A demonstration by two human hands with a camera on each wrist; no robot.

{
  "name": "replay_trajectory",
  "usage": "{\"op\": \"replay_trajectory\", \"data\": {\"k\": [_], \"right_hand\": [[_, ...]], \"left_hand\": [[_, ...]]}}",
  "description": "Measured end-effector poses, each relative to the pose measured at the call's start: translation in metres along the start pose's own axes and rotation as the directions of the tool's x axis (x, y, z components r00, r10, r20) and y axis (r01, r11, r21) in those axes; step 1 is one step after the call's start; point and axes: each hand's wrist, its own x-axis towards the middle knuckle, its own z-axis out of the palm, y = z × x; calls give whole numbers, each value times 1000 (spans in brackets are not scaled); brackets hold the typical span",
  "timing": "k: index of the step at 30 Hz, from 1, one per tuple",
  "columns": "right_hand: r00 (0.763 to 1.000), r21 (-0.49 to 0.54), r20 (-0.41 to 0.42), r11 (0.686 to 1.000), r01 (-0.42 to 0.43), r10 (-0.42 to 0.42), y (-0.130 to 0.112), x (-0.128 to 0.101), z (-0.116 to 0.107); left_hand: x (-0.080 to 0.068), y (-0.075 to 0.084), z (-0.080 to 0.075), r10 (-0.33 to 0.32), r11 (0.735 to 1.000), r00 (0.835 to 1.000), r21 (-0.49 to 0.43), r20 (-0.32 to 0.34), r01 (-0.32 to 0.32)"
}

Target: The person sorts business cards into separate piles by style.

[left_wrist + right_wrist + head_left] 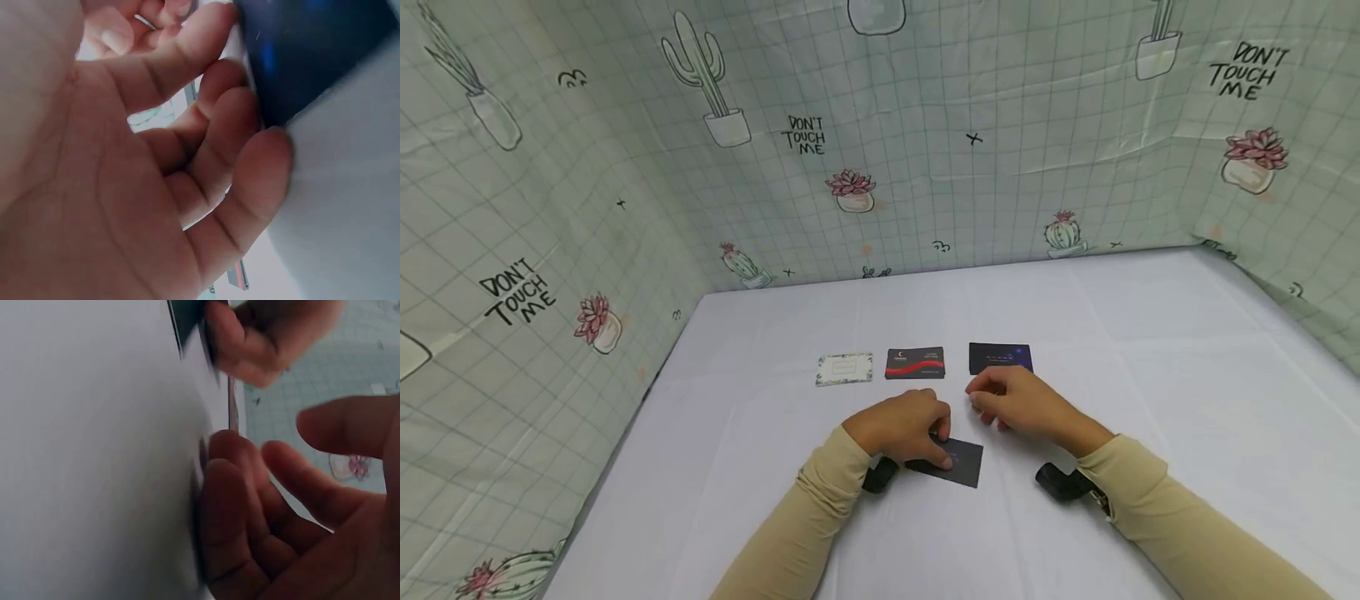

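Near the table's front a dark card (964, 463) lies flat. My left hand (936, 437) is curled over its left end, thumb on top. In the left wrist view the bent fingertips (250, 106) press on the edge of the dark blue card (312, 56). Just to the right, my right hand (992, 404) rests on the cloth with loosely bent fingers and holds nothing. The right wrist view shows its fingers (237, 487) touching the white cloth, with the left hand (269, 337) beyond. Behind the hands is a row of cards: a floral white card (844, 368), a black-and-red card (914, 363) and a dark card (1000, 357).
A white cloth covers the table (1187, 375). Cactus-print sheet walls (925, 167) close it in at the back, left and right. Black wrist cameras (1060, 482) sit under both beige sleeves.
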Motion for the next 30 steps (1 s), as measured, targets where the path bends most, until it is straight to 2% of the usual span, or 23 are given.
{"op": "replay_trajectory", "data": {"k": [3, 6, 11, 13, 19, 30], "right_hand": [[996, -105, 54, 992, 74, -69, -6, -3, 7], [988, -224, 85, 964, 145, -129, -12, -6, 11], [979, -373, 129, 907, 194, -157, -20, -12, 15], [980, -400, 135, 897, 188, -145, -21, -15, 16], [984, -358, 146, 922, 150, -104, -18, -14, 13], [986, -295, 123, 945, 142, -110, -9, -8, 9]], "left_hand": [[3, -1, 3, -6, 1000, 999, -20, -44, 5], [6, -2, 6, -9, 1000, 996, -28, -93, 7], [8, -3, 8, -18, 1000, 991, -22, -132, 15], [8, -3, 9, -21, 1000, 990, -26, -140, 17], [8, -6, 9, -37, 998, 988, -63, -150, 27], [9, -10, 7, -60, 992, 987, -120, -148, 42]]}}
